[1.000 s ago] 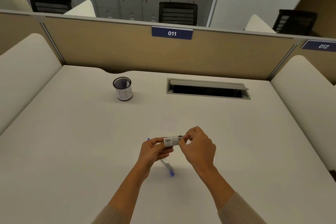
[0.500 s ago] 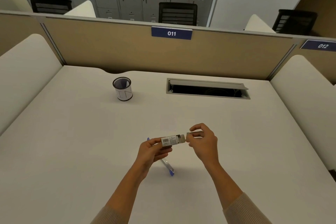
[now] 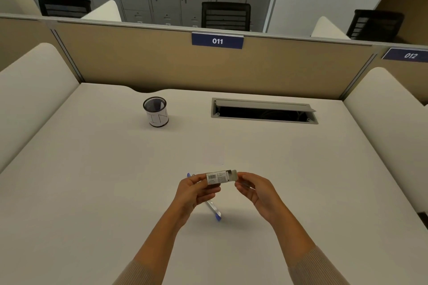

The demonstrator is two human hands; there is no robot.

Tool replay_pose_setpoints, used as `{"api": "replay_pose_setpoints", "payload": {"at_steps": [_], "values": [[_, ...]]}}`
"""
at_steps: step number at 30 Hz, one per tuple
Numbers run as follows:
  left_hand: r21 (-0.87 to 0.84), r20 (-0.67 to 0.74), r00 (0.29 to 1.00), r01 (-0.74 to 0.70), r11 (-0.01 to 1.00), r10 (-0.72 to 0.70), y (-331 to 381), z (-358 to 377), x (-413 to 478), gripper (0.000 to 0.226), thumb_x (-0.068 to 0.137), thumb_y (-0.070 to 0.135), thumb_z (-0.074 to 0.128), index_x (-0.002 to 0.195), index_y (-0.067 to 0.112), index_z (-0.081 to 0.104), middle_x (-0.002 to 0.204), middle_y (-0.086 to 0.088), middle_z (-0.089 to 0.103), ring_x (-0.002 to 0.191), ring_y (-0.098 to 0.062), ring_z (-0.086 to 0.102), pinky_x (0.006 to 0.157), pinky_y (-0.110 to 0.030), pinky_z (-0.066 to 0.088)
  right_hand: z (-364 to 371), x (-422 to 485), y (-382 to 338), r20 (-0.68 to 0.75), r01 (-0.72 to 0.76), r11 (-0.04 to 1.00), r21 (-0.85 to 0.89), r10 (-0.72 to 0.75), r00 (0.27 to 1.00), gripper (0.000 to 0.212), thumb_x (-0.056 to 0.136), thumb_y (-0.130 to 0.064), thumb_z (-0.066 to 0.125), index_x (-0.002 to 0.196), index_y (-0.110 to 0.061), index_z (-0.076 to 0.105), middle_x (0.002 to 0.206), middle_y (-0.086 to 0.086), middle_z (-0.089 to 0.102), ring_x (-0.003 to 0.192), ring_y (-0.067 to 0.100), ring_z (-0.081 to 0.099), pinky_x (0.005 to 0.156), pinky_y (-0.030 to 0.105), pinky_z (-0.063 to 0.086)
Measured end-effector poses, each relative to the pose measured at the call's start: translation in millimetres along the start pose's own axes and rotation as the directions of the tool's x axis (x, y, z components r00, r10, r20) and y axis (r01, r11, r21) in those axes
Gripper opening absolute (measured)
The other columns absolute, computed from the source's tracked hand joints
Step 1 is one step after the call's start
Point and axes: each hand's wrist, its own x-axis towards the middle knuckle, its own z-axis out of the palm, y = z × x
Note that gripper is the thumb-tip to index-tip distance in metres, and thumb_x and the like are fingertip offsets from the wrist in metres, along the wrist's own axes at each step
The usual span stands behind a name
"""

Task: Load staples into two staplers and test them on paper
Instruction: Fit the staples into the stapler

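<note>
- stapler point(image 3: 215, 210), blue-tipped, lies on the desk point(image 3: 92, 192) under our hands, mostly hidden; we see no second one
- left hand point(image 3: 194, 191) grips the staple box point(image 3: 216, 178), held just above the desk
- box flap is open toward the right hand point(image 3: 256, 192), just beside it, fingers curled; we can't tell if they pinch a strip
- our read: box opened, nothing loaded yet, paper test not started
- far back: mesh cup point(image 3: 155, 112), cable hatch point(image 3: 264, 102)
</note>
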Motion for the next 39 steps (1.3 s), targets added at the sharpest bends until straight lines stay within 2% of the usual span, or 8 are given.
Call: {"api": "replay_pose_setpoints", "payload": {"at_steps": [6, 11, 16, 20, 24, 29, 35, 39], "values": [[-0.006, -0.005, 1.0, 0.006, 1.0, -0.006, 1.5, 1.5, -1.2, 0.02, 0.098, 0.009, 0.053, 0.111, 0.01, 0.068, 0.102, -0.015, 0.075, 0.093, -0.028, 0.073, 0.066, -0.025, 0.06, -1.9, -2.4, 1.1, 0.144, -0.098, 0.991, 0.088, 0.084, 0.986, 0.024, 0.097, -0.015, 0.056, 0.098, -0.001, 0.076, 0.106, 0.02, 0.073, 0.094, 0.025, 0.073, 0.07, 0.024, 0.059], [0.006, 0.0, 1.0, 0.01, 1.0, -0.01, 2.0, 1.4, -2.5, 0.02, 0.097, 0.01, 0.053, 0.112, 0.009, 0.068, 0.102, -0.015, 0.075, 0.093, -0.029, 0.073, 0.067, -0.026, 0.06, -0.5, -3.8, 2.4, 0.205, -0.074, 0.997, 0.006, 0.071, 0.976, 0.022, 0.095, -0.017, 0.06, 0.105, -0.004, 0.075, 0.112, 0.017, 0.072, 0.097, 0.021, 0.072, 0.077, 0.022, 0.058], [0.014, 0.014, 1.0, 0.015, 1.0, -0.015, 2.7, 2.7, -3.5, 0.022, 0.097, 0.009, 0.054, 0.115, 0.006, 0.067, 0.103, -0.015, 0.074, 0.094, -0.029, 0.073, 0.069, -0.026, 0.06, 2.8, -6.9, 2.2, 0.193, -0.014, 0.994, -0.111, 0.035, 0.981, 0.015, 0.088, -0.018, 0.068, 0.095, -0.011, 0.079, 0.107, 0.014, 0.074, 0.093, 0.02, 0.072, 0.081, 0.022, 0.058], [0.015, 0.022, 1.0, 0.018, 1.0, -0.019, 2.1, 2.9, -4.3, 0.023, 0.098, 0.009, 0.052, 0.117, 0.006, 0.066, 0.104, -0.015, 0.074, 0.094, -0.029, 0.073, 0.07, -0.027, 0.061, 4.2, -7.7, 3.6, 0.155, 0.032, 0.987, -0.157, -0.007, 0.988, 0.021, 0.082, -0.018, 0.075, 0.1, -0.009, 0.077, 0.102, 0.013, 0.075, 0.09, 0.02, 0.073, 0.078, 0.021, 0.057], [0.011, 0.065, 0.998, 0.01, 1.0, -0.01, 0.6, 2.0, -5.3, 0.024, 0.1, 0.011, 0.049, 0.119, 0.008, 0.065, 0.107, -0.014, 0.074, 0.099, -0.028, 0.071, 0.074, -0.027, 0.06, 4.6, -7.6, 6.3, 0.068, 0.08, 0.987, -0.137, -0.071, 0.995, 0.027, 0.078, -0.015, 0.08, 0.103, -0.006, 0.073, 0.095, 0.017, 0.076, 0.086, 0.023, 0.074, 0.076, 0.021, 0.058], [-0.002, 0.09, 0.996, -0.019, 1.0, 0.019, -3.0, 5.1, -5.2, 0.024, 0.099, 0.016, 0.051, 0.118, 0.013, 0.065, 0.109, -0.013, 0.073, 0.102, -0.026, 0.07, 0.074, -0.024, 0.059, 7.2, -9.1, 9.2, 0.008, 0.146, 0.978, -0.152, -0.146, 0.989, 0.023, 0.078, -0.012, 0.08, 0.098, -0.004, 0.073, 0.089, 0.017, 0.076, 0.084, 0.026, 0.075, 0.071, 0.02, 0.058], [-0.042, 0.082, 0.996, -0.035, 0.999, 0.038, -9.0, 6.3, -3.7, 0.027, 0.095, 0.019, 0.056, 0.119, 0.011, 0.066, 0.112, -0.011, 0.073, 0.105, -0.026, 0.07, 0.075, -0.025, 0.059, 10.4, -11.6, 9.9, 0.031, 0.227, 0.95, -0.215, -0.226, 0.974, 0.014, 0.081, -0.009, 0.077, 0.094, -0.005, 0.076, 0.089, 0.011, 0.077, 0.085, 0.027, 0.075, 0.071, 0.021, 0.058], [-0.071, 0.089, 0.995, -0.04, 0.997, 0.046, -8.4, 9.2, -4.2, 0.037, 0.084, 0.03, 0.064, 0.117, 0.014, 0.068, 0.112, -0.01, 0.073, 0.105, -0.025, 0.069, 0.075, -0.024, 0.058, 9.3, -13.3, 8.9, 0.076, 0.264, 0.919, -0.292, -0.253, 0.964, 0.02, 0.079, -0.008, 0.078, 0.099, -0.009, 0.076, 0.093, 0.006, 0.077, 0.09, 0.021, 0.074, 0.076, 0.022, 0.058]]}}
